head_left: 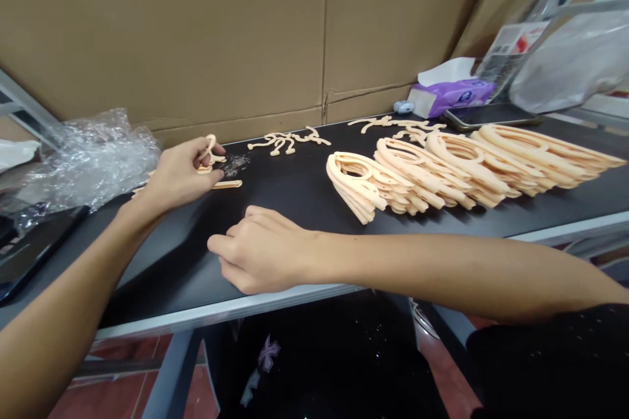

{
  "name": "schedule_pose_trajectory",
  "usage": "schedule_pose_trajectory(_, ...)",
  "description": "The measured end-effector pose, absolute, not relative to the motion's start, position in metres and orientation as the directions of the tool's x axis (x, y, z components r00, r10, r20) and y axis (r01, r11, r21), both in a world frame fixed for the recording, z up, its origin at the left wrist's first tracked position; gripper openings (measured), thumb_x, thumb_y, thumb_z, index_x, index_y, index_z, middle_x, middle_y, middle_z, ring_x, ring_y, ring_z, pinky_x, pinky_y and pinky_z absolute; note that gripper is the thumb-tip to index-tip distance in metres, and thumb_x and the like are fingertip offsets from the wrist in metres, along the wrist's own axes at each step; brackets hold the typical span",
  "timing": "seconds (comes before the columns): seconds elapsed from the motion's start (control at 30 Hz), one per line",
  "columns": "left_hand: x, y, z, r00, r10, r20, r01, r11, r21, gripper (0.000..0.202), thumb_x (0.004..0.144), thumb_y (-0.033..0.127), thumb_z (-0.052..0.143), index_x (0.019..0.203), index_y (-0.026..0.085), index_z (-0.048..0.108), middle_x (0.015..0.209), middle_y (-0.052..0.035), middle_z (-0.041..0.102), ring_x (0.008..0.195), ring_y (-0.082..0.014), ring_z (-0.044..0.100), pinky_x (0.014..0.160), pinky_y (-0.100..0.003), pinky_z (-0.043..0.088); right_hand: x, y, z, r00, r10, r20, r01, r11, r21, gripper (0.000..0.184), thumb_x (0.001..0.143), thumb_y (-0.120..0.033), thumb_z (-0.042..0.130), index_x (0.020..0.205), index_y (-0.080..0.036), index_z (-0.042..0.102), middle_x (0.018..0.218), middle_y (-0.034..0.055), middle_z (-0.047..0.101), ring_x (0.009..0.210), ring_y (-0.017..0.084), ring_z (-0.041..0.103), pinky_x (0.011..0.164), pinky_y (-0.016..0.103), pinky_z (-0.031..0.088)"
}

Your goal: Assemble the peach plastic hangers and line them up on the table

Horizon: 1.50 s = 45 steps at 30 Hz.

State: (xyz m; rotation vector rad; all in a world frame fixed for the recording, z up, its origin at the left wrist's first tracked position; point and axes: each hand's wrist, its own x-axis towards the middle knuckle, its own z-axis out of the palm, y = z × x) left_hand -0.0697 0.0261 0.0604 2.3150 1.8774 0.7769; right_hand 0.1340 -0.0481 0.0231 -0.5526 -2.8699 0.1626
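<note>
My left hand [181, 173] reaches over the left part of the black table, thumb and fingers curled round a thin cream plastic piece [211, 147] with a curved end. Beneath it lie more cream pieces, among them a straight bar [228, 184], partly covered by the hand. My right hand [263, 252] is closed near the table's front edge, knuckles up; its fingertips are hidden, and whatever they might hold does not show. Off to the right, overlapping stacks of cream looped plastic parts [417, 173] lie in a row.
Thin branching cream scraps [285, 141] lie along the back, before a cardboard wall [236, 33]. Crumpled clear plastic wrap [98, 157] and a dark flat device [39, 252] are at left. A purple tissue pack [452, 95] and a phone [491, 116] sit at back right.
</note>
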Motion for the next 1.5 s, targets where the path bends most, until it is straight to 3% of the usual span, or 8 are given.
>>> schedule_pose_trajectory(0.13, -0.076, 0.028, 0.060, 0.264, 0.947, 0.183, 0.961, -0.273, 0.030, 0.027, 0.068, 0.030, 0.060, 0.090, 0.022, 0.073, 0.070, -0.0018, 0.062, 0.068, -0.0237, 0.056, 0.066, -0.033, 0.038, 0.134, -0.048, 0.023, -0.908, 0.370, 0.195, 0.347, 0.927, -0.143, 0.031, 0.103, -0.020, 0.042, 0.115, -0.012, 0.069, 0.094, 0.0109, 0.078, 0.085, 0.024, 0.070, 0.090, 0.041, 0.041)
schedule_pose_trajectory(0.37, -0.079, 0.035, 0.055, 0.314, 0.940, 0.136, 0.949, -0.314, -0.024, 0.021, 0.072, 0.038, 0.055, 0.075, 0.025, 0.071, 0.072, -0.0064, 0.068, 0.067, -0.0269, 0.061, 0.067, -0.035, 0.043, 0.134, -0.048, 0.021, -0.907, 0.369, 0.205, 0.340, 0.926, -0.164, 0.030, 0.102, -0.021, 0.044, 0.112, -0.012, 0.070, 0.094, 0.0118, 0.079, 0.085, 0.024, 0.071, 0.090, 0.041, 0.041)
schedule_pose_trajectory(0.57, -0.070, 0.021, 0.066, 0.190, 0.919, 0.345, 0.840, -0.334, 0.428, 0.031, 0.080, 0.044, 0.069, 0.096, 0.020, 0.079, 0.072, -0.0018, 0.065, 0.067, -0.0199, 0.057, 0.069, -0.032, 0.043, 0.136, -0.044, 0.022, -0.773, 0.585, 0.244, 0.495, 0.798, -0.345, 0.031, 0.099, -0.027, 0.046, 0.097, -0.016, 0.075, 0.095, 0.0119, 0.080, 0.082, 0.025, 0.072, 0.085, 0.041, 0.044)
schedule_pose_trajectory(0.73, -0.058, 0.010, 0.074, 0.193, 0.930, 0.314, 0.159, -0.346, 0.925, 0.023, 0.072, 0.031, 0.090, 0.087, 0.017, 0.080, 0.081, -0.0037, 0.068, 0.072, -0.0134, 0.056, 0.068, -0.028, 0.047, 0.135, -0.026, 0.021, -0.508, 0.837, 0.202, 0.495, 0.476, -0.727, 0.045, 0.097, -0.038, 0.056, 0.136, -0.016, 0.066, 0.103, 0.0122, 0.079, 0.089, 0.025, 0.072, 0.076, 0.037, 0.048)
schedule_pose_trajectory(0.83, -0.049, 0.007, 0.069, 0.285, 0.923, 0.260, -0.051, -0.256, 0.965, 0.028, 0.065, 0.027, 0.098, 0.082, 0.013, 0.082, 0.073, -0.0023, 0.064, 0.063, -0.0087, 0.050, 0.059, -0.023, 0.044, 0.134, -0.014, 0.019, -0.438, 0.876, 0.200, 0.333, 0.365, -0.870, 0.053, 0.097, -0.042, 0.064, 0.141, -0.014, 0.063, 0.093, 0.0075, 0.078, 0.081, 0.019, 0.070, 0.075, 0.033, 0.050)
schedule_pose_trajectory(1.03, -0.040, 0.011, 0.057, 0.375, 0.917, 0.137, -0.066, -0.121, 0.990, 0.029, 0.068, 0.032, 0.098, 0.083, 0.013, 0.081, 0.067, -0.0020, 0.061, 0.062, -0.0096, 0.048, 0.056, -0.022, 0.043, 0.128, -0.012, 0.017, -0.445, 0.884, 0.147, 0.073, 0.200, -0.977, 0.014, 0.099, -0.025, 0.064, 0.091, -0.015, 0.071, 0.075, -0.0004, 0.070, 0.059, 0.007, 0.060, 0.056, 0.020, 0.047)
schedule_pose_trajectory(1.33, -0.052, 0.020, 0.060, 0.168, 0.966, 0.198, 0.117, -0.219, 0.969, 0.024, 0.094, 0.038, 0.062, 0.098, 0.022, 0.080, 0.094, -0.0074, 0.069, 0.091, -0.0217, 0.063, 0.081, -0.034, 0.054, 0.126, -0.004, 0.015, -0.286, 0.949, 0.136, -0.134, 0.100, -0.986, 0.006, 0.093, -0.020, 0.067, 0.090, -0.019, 0.062, 0.079, -0.0001, 0.066, 0.062, 0.011, 0.064, 0.043, 0.020, 0.053)
schedule_pose_trajectory(1.5, -0.053, 0.021, 0.059, 0.157, 0.964, 0.215, 0.150, -0.238, 0.960, 0.027, 0.092, 0.042, 0.066, 0.103, 0.022, 0.080, 0.085, -0.0056, 0.062, 0.078, -0.0172, 0.058, 0.067, -0.027, 0.049, 0.126, 0.001, 0.017, -0.240, 0.968, 0.070, -0.136, 0.037, -0.990, 0.007, 0.094, -0.015, 0.060, 0.098, -0.019, 0.061, 0.088, 0.0022, 0.065, 0.070, 0.014, 0.066, 0.045, 0.023, 0.058)
